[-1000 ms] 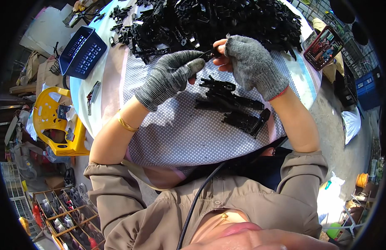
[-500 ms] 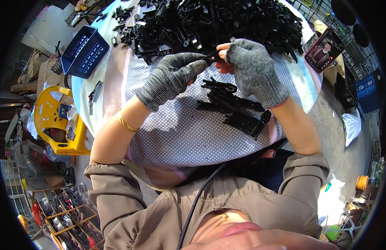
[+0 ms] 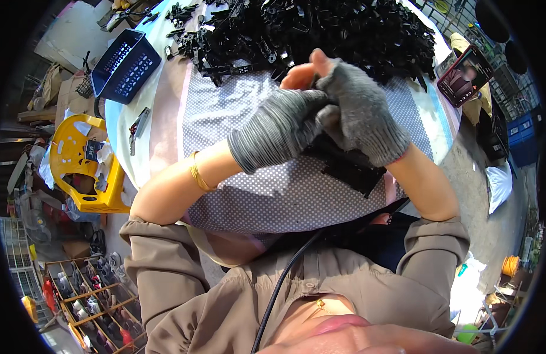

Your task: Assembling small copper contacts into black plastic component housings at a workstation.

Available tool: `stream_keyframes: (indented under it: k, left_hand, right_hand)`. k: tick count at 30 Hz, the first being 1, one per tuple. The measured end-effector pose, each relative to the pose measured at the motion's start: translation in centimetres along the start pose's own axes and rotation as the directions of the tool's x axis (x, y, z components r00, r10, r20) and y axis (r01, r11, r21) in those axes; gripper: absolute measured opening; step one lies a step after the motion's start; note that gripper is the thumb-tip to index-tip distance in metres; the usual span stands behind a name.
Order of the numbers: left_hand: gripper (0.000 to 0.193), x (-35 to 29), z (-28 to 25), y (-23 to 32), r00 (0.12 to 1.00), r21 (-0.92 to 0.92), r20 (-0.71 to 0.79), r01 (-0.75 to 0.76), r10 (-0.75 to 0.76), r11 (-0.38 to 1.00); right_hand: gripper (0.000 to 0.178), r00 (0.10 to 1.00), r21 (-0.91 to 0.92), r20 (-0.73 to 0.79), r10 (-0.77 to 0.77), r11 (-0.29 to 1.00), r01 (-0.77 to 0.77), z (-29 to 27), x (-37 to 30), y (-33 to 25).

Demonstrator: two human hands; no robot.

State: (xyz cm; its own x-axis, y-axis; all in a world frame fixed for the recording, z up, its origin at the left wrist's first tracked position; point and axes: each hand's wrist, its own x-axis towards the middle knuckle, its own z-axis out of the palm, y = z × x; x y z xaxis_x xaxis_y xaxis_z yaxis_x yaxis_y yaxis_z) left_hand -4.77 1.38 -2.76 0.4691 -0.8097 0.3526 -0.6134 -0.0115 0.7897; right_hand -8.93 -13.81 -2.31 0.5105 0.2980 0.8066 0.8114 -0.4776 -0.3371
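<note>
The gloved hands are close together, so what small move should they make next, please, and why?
Perhaps ease the left hand slightly from the right hand: they overlap in this view, hiding anything between them, with black parts showing just below.

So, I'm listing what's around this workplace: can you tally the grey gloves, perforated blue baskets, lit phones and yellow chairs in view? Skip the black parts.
Grey gloves, left glove and right glove: 2
Perforated blue basket: 1
Lit phone: 1
Yellow chair: 1
Total: 5
</note>
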Motion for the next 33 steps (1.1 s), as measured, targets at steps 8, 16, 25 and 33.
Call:
stream_keyframes:
  k: [8,16,25,33]
  left_hand:
    - [0.021,1.0,-1.8,2.0,0.958,0.347,0.248,0.054,-0.147,0.936]
    - [0.022,1.4,-8.4,-6.7,0.959,0.708,-0.257,0.269,-0.116,0.653]
    - [0.029,1.2,-7.1,-5.5,0.979,0.87,-0.109,0.177,-0.171,0.46]
    - [0.036,1.1,-5.6,-2.0,0.967,-0.613,-0.151,0.07,-0.204,0.787]
  right_hand:
    - [0.034,0.784,0.444,0.017,0.62,0.698,-0.562,-3.4,0.3,2.5]
    - [0.019,0.754,-0.709,0.163,0.636,0.607,-0.359,-2.7,-1.1,2.2]
    - [0.018,0.779,-0.763,0.183,0.6,0.586,-0.272,-1.9,-1.3,1.9]
    - [0.018,0.568,0.451,0.215,0.795,0.435,-0.779,-2.4,-0.2,1.3]
